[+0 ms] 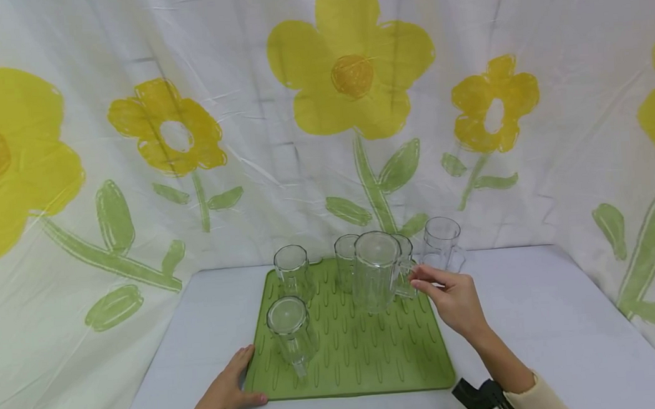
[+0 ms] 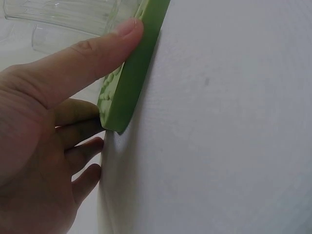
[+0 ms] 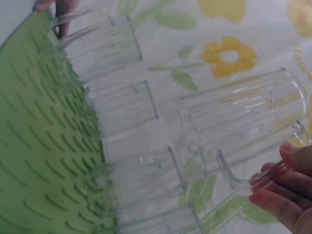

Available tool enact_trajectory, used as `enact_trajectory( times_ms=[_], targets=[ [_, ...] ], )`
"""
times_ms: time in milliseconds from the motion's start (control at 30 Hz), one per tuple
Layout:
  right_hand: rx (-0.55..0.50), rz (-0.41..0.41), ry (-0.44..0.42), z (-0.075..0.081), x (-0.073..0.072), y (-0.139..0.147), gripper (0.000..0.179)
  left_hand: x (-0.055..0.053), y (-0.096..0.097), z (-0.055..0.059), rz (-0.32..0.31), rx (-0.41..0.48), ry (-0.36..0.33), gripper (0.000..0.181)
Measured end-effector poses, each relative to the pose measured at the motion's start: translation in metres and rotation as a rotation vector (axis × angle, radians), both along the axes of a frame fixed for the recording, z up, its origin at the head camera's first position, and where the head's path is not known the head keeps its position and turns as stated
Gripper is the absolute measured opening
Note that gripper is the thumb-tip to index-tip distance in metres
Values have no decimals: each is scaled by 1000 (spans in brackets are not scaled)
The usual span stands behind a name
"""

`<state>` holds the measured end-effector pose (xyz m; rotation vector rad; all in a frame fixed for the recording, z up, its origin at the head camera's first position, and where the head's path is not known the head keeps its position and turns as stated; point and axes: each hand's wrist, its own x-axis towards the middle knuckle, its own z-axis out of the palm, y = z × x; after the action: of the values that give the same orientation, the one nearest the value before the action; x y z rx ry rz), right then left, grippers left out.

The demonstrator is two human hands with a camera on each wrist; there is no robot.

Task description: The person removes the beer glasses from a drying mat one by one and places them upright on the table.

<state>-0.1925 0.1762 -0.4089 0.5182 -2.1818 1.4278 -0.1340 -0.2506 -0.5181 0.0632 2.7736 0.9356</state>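
My right hand holds a clear glass mug by its handle, thumb against curled fingers. In the right wrist view that mug is raised beside the other mugs, its handle towards the hand. Below it lies a green ribbed drying mat. My left hand touches the mat's front left corner, its thumb at the front edge and its fingers along the left side. In the left wrist view the thumb lies across the mat's edge, with the other fingers loosely spread at the corner.
On the mat's left side stand a front mug and a back mug. Two more, a left one and a right one, are partly hidden behind the held mug. Another mug is at the back right, before a flowered curtain.
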Motion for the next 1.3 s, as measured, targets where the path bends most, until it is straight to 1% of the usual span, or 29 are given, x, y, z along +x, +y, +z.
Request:
enact_trajectory(
  times_ms=[167,333,500,600,767,933,1100,1200,1300],
  targets=[
    [10,3,26,0,-1,0,17,0,0,0,-5,-2,1,114],
    [19,56,65,0,-1,1,17,1,0,1,-7,10,1,113],
    [65,120,150,0,-4,1,20,2,-1,2,0,30,10,107],
    [87,139,215,0,-5,2,23,2,-2,5,20,47,21,102],
    [106,132,302,1,-9,3,27,-3,-2,16,85,86,-16,96],
    [116,139,362,2,-12,3,29,-4,-7,28,103,153,-30,85],
    [127,138,409,4,-13,3,31,-6,-10,42,103,186,8,76],
    [136,127,430,7,-14,3,33,-8,-9,52,103,193,48,73],
    [149,128,429,10,-14,3,35,-11,-8,61,116,208,81,72]
  ],
)
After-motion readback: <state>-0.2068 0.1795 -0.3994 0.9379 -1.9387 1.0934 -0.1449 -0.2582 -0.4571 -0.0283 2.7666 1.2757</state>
